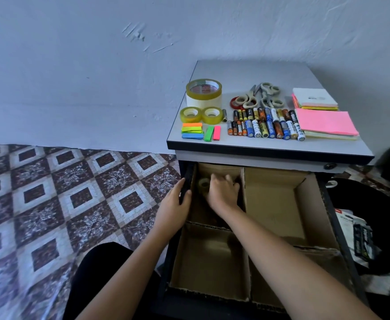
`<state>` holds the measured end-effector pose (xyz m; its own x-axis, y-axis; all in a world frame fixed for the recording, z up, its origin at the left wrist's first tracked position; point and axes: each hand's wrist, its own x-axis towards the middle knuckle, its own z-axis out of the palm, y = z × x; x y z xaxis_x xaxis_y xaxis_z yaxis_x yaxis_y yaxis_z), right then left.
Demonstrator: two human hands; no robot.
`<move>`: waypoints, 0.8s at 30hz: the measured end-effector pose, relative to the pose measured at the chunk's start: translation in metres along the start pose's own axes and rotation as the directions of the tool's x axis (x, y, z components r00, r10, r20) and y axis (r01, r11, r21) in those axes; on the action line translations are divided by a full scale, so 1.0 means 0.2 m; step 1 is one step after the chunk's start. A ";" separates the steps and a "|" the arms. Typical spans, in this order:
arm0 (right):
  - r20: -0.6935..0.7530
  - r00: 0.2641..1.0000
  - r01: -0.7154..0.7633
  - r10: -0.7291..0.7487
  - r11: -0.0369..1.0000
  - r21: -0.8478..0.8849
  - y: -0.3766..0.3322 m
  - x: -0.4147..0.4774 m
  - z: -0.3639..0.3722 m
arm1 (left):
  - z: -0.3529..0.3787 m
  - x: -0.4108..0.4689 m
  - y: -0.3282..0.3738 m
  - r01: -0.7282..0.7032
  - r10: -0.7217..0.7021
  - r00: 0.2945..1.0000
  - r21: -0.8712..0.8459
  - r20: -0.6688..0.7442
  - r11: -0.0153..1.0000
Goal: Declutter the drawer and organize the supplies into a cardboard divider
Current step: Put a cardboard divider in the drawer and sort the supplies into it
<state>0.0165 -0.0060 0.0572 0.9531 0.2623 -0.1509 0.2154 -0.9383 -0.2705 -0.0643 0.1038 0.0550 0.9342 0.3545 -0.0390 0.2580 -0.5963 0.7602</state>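
My left hand (pixel 174 200) grips the drawer (pixel 342 241) by its left edge. Right hand (pixel 222 192), fingers curled, is in the divider (pixel 270 204)'s cramped back-left cell against a tape roll (pixel 203 184); can't tell if it's gripping. Back-right cell shows bare cardboard.

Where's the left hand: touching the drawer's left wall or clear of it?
Touching. Head view: the left hand grips the drawer's left wall, fingers and thumb on either side of it, with no gap.
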 end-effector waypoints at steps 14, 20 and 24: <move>-0.122 0.962 0.267 -0.244 0.932 0.246 0.01 -0.21 -0.29 | -0.18 0.01 0.12 -0.144 0.147 0.971 0.032 -0.190 0.989; -0.310 0.913 0.373 -0.264 0.848 0.377 -0.02 -0.22 -0.81 | -0.48 0.24 0.47 -0.323 0.353 0.904 0.154 -0.243 0.934; -0.348 0.914 0.316 -0.210 0.906 0.282 -0.07 0.05 -0.92 | -0.52 0.52 0.61 -0.215 0.244 0.966 0.255 -0.085 0.943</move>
<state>0.0614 -0.0321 0.2346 0.8995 0.3585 0.2497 0.4361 -0.7036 -0.5611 0.0385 0.1419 0.2110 0.9447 0.2581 0.2024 0.1049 -0.8223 0.5593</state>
